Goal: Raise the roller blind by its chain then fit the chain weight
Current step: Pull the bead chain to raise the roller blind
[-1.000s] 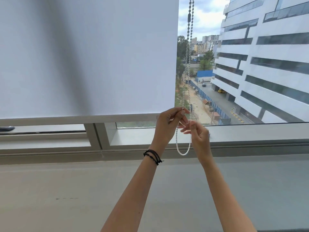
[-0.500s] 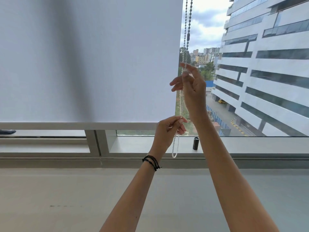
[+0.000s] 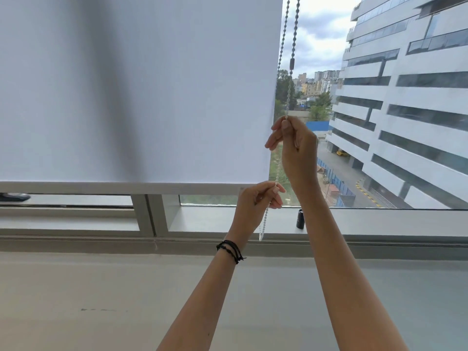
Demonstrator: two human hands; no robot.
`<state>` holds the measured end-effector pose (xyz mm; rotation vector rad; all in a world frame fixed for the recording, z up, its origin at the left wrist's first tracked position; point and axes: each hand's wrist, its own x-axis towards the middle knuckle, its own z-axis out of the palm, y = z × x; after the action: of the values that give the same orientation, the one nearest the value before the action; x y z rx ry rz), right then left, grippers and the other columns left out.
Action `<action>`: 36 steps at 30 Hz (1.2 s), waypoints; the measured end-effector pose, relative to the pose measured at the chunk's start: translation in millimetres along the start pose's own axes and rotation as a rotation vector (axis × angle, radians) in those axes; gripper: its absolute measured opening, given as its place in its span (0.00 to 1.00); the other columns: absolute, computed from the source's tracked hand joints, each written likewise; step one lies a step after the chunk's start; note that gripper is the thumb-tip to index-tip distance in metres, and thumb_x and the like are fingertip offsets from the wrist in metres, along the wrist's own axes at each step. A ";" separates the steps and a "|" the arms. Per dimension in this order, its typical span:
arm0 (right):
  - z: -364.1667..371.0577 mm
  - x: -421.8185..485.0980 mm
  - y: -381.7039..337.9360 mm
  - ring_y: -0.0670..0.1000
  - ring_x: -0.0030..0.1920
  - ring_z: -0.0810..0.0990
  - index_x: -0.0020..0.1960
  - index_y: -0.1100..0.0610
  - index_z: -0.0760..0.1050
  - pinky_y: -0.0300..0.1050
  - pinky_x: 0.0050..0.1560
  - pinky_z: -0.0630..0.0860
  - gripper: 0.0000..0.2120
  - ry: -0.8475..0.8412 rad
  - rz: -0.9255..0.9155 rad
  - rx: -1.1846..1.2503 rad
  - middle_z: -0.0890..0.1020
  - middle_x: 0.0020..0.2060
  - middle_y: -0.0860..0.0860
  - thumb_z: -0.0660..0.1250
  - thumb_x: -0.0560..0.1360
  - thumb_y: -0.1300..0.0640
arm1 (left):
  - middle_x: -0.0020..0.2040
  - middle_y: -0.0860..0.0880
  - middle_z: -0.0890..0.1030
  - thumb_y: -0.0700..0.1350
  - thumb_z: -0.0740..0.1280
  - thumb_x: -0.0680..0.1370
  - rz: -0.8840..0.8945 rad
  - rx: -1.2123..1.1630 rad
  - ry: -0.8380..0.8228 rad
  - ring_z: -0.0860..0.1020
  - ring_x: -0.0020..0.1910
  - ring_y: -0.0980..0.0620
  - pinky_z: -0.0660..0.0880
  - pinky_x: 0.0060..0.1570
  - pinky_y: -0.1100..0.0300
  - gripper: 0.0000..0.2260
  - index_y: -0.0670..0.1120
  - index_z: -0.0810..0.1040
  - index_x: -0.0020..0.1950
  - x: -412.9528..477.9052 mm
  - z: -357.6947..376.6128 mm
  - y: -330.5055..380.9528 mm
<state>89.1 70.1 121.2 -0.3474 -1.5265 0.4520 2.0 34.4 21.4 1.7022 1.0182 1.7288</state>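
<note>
A white roller blind (image 3: 152, 92) covers most of the window, and its bottom bar (image 3: 121, 187) hangs just above the sill. Along its right edge runs a beaded chain (image 3: 293, 31) with a dark connector (image 3: 292, 63) on the right strand. My right hand (image 3: 295, 145) pinches one strand at mid-height. Lower down, my left hand (image 3: 255, 203) pinches the other strand, and the chain's loop (image 3: 262, 228) dangles below it. A small black cylinder, the chain weight (image 3: 300, 219), stands upright on the sill beside my right forearm.
The window frame's grey mullion (image 3: 147, 214) stands left of my hands. A wide grey ledge (image 3: 101, 300) stretches below the sill. A dark window handle (image 3: 14, 197) shows at the far left. Outside are a white building and a street.
My right hand left the low grip beside the left hand, reached high up the chain, and has now come down a little with the chain. The connector has dropped lower. The left hand barely moved.
</note>
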 end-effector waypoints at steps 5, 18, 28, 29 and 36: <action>3.7 -16.8 10.8 0.47 0.27 0.77 0.42 0.60 0.72 0.38 0.32 0.75 0.13 -0.018 0.050 -0.020 0.78 0.27 0.49 0.52 0.81 0.63 | 0.30 0.54 0.80 0.34 0.61 0.79 -0.010 0.079 0.006 0.79 0.31 0.57 0.76 0.37 0.66 0.11 0.44 0.80 0.43 -5.5 -6.6 -17.0; 10.7 -61.5 41.2 0.45 0.28 0.77 0.40 0.61 0.72 0.34 0.32 0.74 0.13 -0.108 0.133 -0.053 0.78 0.28 0.49 0.53 0.80 0.66 | 0.33 0.50 0.81 0.36 0.64 0.78 -0.062 0.297 -0.001 0.81 0.35 0.59 0.74 0.42 0.70 0.08 0.39 0.80 0.41 -23.5 -22.8 -61.7; -4.0 -63.1 36.5 0.45 0.29 0.78 0.41 0.60 0.72 0.33 0.34 0.74 0.12 -0.127 0.129 -0.078 0.78 0.28 0.53 0.54 0.79 0.69 | 0.46 0.56 0.82 0.44 0.59 0.81 0.065 0.203 0.258 0.80 0.48 0.58 0.75 0.45 0.65 0.09 0.53 0.78 0.53 -10.2 -13.6 -19.6; -4.0 -63.2 35.5 0.45 0.29 0.78 0.41 0.60 0.72 0.33 0.34 0.74 0.12 -0.131 0.128 -0.083 0.78 0.28 0.52 0.54 0.79 0.69 | 0.47 0.53 0.82 0.45 0.57 0.82 0.102 0.169 0.321 0.80 0.48 0.57 0.75 0.45 0.63 0.10 0.52 0.78 0.55 -1.7 -13.0 -5.8; 2.4 -60.2 29.0 0.46 0.28 0.77 0.40 0.61 0.72 0.35 0.34 0.75 0.14 -0.183 0.146 -0.087 0.78 0.27 0.57 0.53 0.76 0.73 | 0.51 0.45 0.82 0.43 0.53 0.83 0.323 0.116 0.259 0.81 0.48 0.53 0.78 0.47 0.61 0.14 0.42 0.74 0.62 78.8 -12.3 104.7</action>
<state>85.5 65.8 54.6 -0.4989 -1.7092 0.5444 -1.7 32.7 153.0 1.8290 1.0125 2.1807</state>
